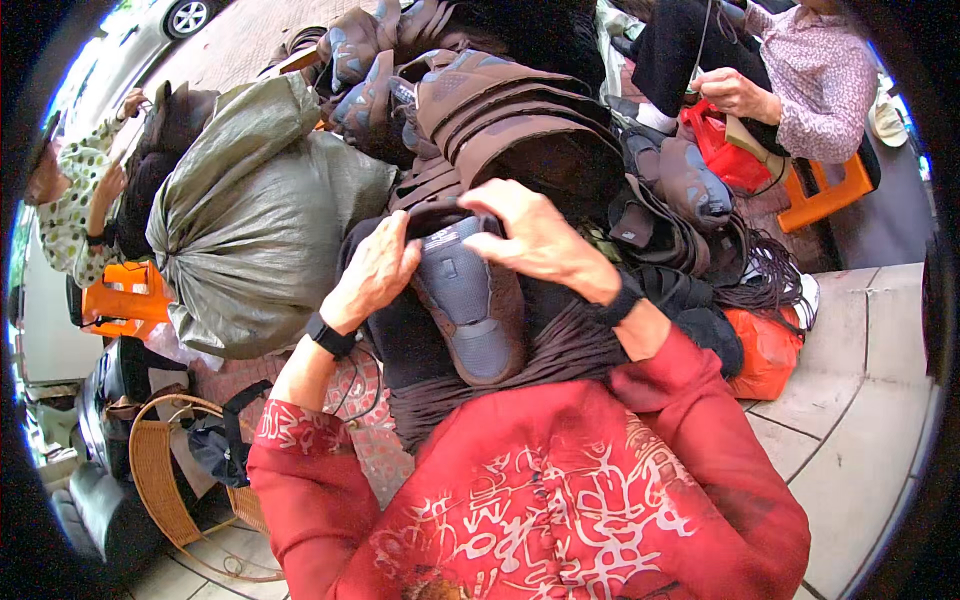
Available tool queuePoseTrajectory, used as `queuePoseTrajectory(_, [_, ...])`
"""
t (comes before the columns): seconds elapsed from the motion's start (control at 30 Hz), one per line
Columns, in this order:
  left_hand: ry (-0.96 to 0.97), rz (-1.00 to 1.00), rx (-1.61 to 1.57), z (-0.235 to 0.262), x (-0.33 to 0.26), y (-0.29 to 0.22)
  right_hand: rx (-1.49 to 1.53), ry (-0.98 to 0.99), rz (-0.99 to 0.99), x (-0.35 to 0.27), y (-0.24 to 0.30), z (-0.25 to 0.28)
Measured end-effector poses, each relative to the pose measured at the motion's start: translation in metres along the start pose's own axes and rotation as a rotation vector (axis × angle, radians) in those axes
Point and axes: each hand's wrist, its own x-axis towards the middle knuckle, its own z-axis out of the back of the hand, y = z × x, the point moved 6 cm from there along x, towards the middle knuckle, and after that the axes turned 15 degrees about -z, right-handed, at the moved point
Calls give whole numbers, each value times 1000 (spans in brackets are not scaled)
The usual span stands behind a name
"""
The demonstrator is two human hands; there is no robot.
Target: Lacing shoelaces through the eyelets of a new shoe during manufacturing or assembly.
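Note:
A grey and brown shoe upper (462,300) lies over my lap, its grey tongue facing up and its toe pointing toward me. My left hand (374,268) grips its opening at the left edge. On the other side, my right hand (545,240) is closed on the collar, the thumb resting near the top of the tongue. The fingertips of both hands are partly hidden behind the collar. A bundle of dark brown laces (565,350) lies across my lap, beneath and beside the upper.
Just ahead stands a nested stack of brown uppers (520,105). A full grey-green sack (250,210) sits at the left, near a wicker frame (155,470). More laces (765,275) and an orange bag (765,350) lie right. People work at both sides, by orange stools (825,195).

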Motion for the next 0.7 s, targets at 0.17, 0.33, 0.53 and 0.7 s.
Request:
queuePoseTrajectory(0.17, [-44, 263, -383, 10, 17, 7, 258, 214, -401, -47, -63, 1])
queuePoseTrajectory(0.33, [-145, 287, -189, 29, 14, 8, 0, 314, 109, -95, -33, -10])
queuePoseTrajectory(0.53, [-382, 393, -391, 54, 1, -25, -258, 367, 216, -137, -19, -30])
queuePoseTrajectory(0.7, [-422, 507, -425, 63, -20, -62, -258, 307, 313, -143, 6, -32])
